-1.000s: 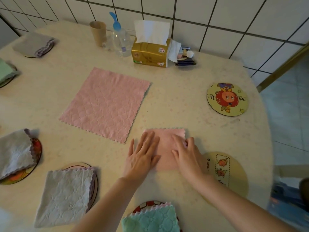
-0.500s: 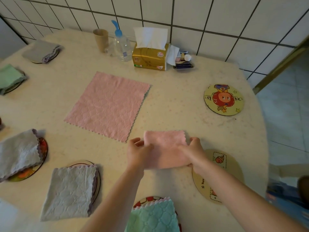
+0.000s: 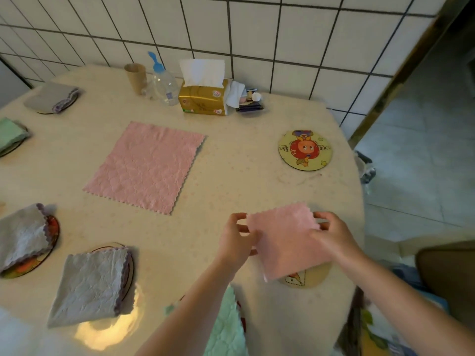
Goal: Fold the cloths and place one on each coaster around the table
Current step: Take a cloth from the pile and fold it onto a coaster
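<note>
Both hands, left [image 3: 237, 237] and right [image 3: 331, 233], pinch a folded pink textured cloth [image 3: 286, 240], tilted, over a round yellow coaster [image 3: 308, 277].

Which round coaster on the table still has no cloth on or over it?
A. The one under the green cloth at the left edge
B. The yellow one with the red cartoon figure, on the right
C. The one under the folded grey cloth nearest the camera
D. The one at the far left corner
B: the round yellow coaster with the red cartoon figure lies bare, with no cloth near it.
</note>
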